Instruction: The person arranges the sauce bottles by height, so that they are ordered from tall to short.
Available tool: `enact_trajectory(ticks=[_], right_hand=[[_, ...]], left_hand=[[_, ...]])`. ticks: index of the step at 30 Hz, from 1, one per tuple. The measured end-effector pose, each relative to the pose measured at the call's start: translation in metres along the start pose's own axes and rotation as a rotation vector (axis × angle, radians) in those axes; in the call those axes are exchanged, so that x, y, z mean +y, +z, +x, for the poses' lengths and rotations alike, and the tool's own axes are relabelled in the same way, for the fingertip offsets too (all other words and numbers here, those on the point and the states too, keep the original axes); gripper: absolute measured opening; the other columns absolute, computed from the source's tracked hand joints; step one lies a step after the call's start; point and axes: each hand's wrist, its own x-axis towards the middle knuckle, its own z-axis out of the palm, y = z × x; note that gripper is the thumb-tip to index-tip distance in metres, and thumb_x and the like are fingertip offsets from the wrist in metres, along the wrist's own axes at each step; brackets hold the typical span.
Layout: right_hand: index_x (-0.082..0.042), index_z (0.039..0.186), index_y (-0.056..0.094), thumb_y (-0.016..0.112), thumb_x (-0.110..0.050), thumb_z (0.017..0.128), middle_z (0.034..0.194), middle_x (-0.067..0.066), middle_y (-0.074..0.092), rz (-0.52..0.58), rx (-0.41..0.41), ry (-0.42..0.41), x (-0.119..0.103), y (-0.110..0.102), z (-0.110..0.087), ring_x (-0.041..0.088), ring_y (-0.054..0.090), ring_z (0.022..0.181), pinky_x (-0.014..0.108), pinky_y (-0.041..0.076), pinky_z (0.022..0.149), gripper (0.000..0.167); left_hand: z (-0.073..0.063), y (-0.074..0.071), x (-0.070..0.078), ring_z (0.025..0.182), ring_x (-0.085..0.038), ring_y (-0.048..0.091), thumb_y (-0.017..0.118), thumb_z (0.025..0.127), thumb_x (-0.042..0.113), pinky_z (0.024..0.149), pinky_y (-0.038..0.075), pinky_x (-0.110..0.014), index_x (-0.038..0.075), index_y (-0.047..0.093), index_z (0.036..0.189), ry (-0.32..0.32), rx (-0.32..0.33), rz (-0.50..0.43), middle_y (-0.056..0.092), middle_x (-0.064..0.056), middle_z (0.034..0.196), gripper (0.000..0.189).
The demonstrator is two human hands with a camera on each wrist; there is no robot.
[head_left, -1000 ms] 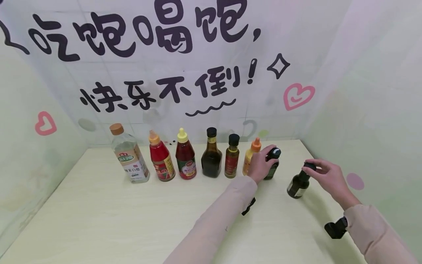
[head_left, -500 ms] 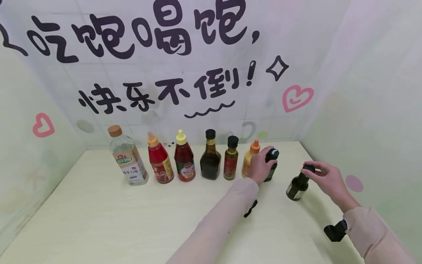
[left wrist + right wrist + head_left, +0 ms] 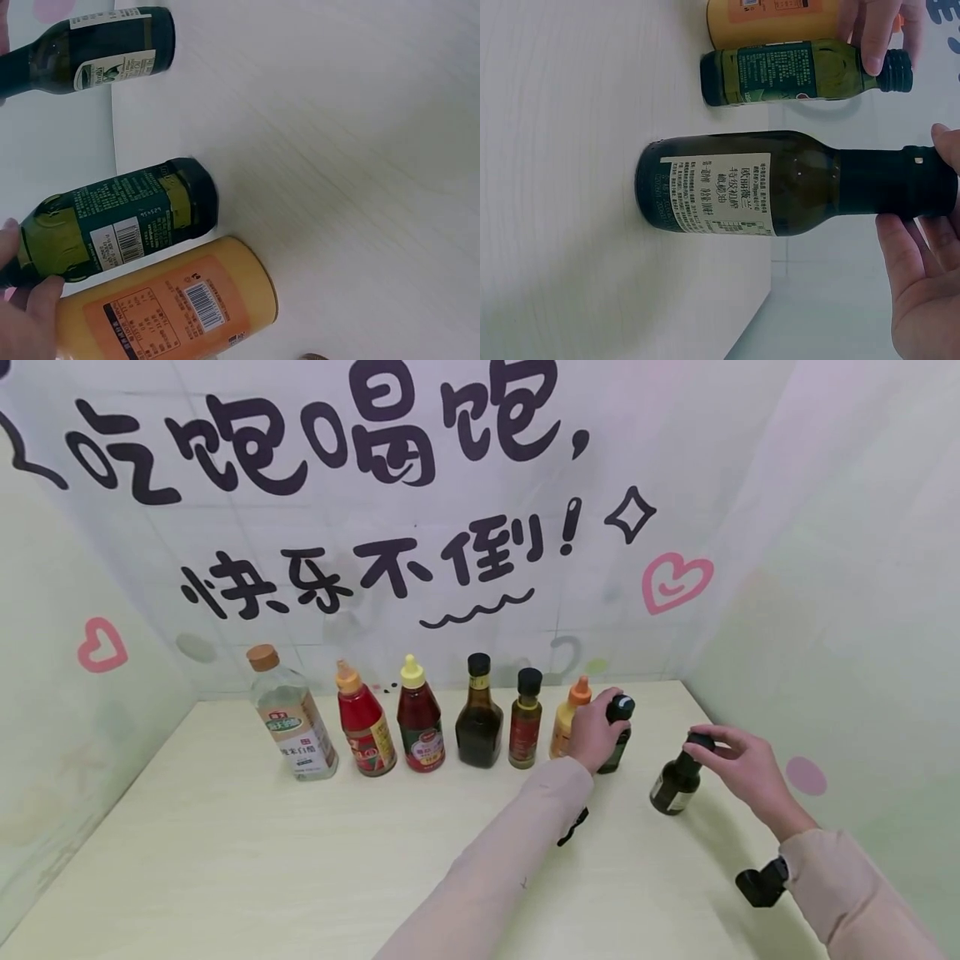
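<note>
At the right end of the bottle row, my left hand [image 3: 592,733] grips a small green olive oil bottle [image 3: 116,221] by its neck, just under the dark cap. A yellow squeeze bottle [image 3: 172,307] with an orange tip stands right beside it, partly hidden behind that hand in the head view. Farther right, my right hand [image 3: 746,768] pinches the black cap and neck of a dark olive oil bottle [image 3: 727,184] with a white label. This bottle tilts slightly in the head view, its base at the table. A gap separates the two held bottles.
Along the back stand a clear vinegar bottle [image 3: 296,727], two red sauce bottles, a dark sauce bottle [image 3: 479,727] and a slim bottle [image 3: 525,731] with a red label. Printed cloth walls enclose the pale table [image 3: 247,860] at the back and both sides.
Both hands keep their holds on the two olive oil bottles, which stay in place. The head view has shifted very slightly.
</note>
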Motion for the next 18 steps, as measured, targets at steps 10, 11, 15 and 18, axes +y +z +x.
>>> enact_trajectory(ticks=[10, 11, 15, 18], right_hand=[[-0.002, 0.116, 0.056, 0.064, -0.031, 0.081, 0.093, -0.028, 0.049, -0.016, 0.009, -0.013, -0.0006, 0.0004, -0.0008, -0.015, 0.053, 0.078, 0.010, 0.042, 0.063, 0.046], [-0.002, 0.116, 0.055, 0.064, -0.030, 0.081, 0.094, -0.028, 0.048, -0.014, 0.013, -0.013, -0.0005, 0.0005, -0.0013, -0.015, 0.053, 0.078, 0.010, 0.042, 0.063, 0.046], [-0.001, 0.116, 0.055, 0.065, -0.028, 0.080, 0.094, -0.028, 0.049, 0.002, 0.022, -0.026, -0.0001, 0.0018, -0.0024, -0.014, 0.053, 0.078, 0.010, 0.043, 0.062, 0.045], [-0.004, 0.113, 0.057, 0.067, -0.024, 0.079, 0.093, -0.029, 0.050, 0.013, 0.022, -0.059, 0.0009, 0.0032, -0.0020, -0.014, 0.053, 0.078, 0.010, 0.043, 0.063, 0.040]], left_hand=[[0.0006, -0.0021, 0.0000, 0.099, -0.011, 0.056, 0.067, 0.078, 0.014, 0.080, 0.045, -0.020, 0.020, 0.053, 0.121, 0.019, -0.048, 0.040, 0.060, -0.001, 0.112, 0.045], [0.0005, -0.0024, 0.0001, 0.099, -0.011, 0.056, 0.067, 0.078, 0.013, 0.080, 0.045, -0.020, 0.020, 0.052, 0.121, 0.022, -0.054, 0.042, 0.060, -0.001, 0.112, 0.046], [0.0007, -0.0039, 0.0005, 0.100, -0.011, 0.055, 0.067, 0.079, 0.013, 0.081, 0.044, -0.020, 0.020, 0.052, 0.122, 0.029, -0.060, 0.050, 0.059, -0.001, 0.113, 0.046], [0.0010, -0.0053, 0.0001, 0.101, -0.011, 0.055, 0.066, 0.079, 0.013, 0.083, 0.044, -0.021, 0.019, 0.052, 0.122, 0.026, -0.063, 0.053, 0.059, -0.001, 0.114, 0.046]])
